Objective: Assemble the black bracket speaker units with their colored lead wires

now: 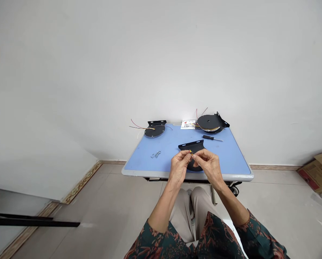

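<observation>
My left hand (180,166) and my right hand (208,166) meet above the blue table, and their fingertips pinch a small yellow-orange piece (191,153), possibly a strip end or wire end. It is too small to tell which. Just behind and below my fingers lies a black round plate with a slotted bracket (191,146), partly hidden by both hands. Another black plate (154,131) with red and dark wires lies at the far left of the tabletop. A third plate (209,123), tilted and wired, stands at the far right.
The blue table (141,160) has a grey rim. On it lie a small pile of screws (156,154), a black-handled screwdriver (212,138) and a printed sheet (188,124). A cardboard box (317,172) sits on the floor at right; black rods (28,221) intrude at left.
</observation>
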The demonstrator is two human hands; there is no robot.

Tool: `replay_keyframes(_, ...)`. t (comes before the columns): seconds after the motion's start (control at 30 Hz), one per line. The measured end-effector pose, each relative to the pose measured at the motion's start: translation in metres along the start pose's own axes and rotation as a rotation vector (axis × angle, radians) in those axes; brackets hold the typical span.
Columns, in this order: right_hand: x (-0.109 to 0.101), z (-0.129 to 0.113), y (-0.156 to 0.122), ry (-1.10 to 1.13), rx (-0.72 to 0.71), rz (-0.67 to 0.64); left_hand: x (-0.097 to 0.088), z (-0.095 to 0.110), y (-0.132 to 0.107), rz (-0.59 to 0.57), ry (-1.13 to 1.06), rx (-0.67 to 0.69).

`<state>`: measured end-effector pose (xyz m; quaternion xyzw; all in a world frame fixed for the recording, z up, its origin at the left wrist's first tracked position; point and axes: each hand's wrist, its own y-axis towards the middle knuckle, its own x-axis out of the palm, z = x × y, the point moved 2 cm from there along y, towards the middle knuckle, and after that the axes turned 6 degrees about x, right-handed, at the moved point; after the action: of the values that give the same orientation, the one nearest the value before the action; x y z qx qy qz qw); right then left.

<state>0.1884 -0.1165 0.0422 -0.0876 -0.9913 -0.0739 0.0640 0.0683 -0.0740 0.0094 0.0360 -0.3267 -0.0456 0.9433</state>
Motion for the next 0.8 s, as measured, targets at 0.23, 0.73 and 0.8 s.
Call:
replay_keyframes(0.23, -0.004, -0.005, 0.000, -0.026, 0.049, -0.037, -0.003, 0.010, 0.001, -0.071, 0.121, 0.030)
replay_keyframes(0.73, -0.004, 0.006, -0.003, -0.095, 0.042, 0.010, -0.008, 0.038, 0.001, -0.219, 0.386, 0.023)
replay_keyframes(0.8, -0.004, 0.007, -0.003, -0.125, -0.036, 0.027, -0.009, 0.039, -0.002, -0.212, 0.380, 0.042)
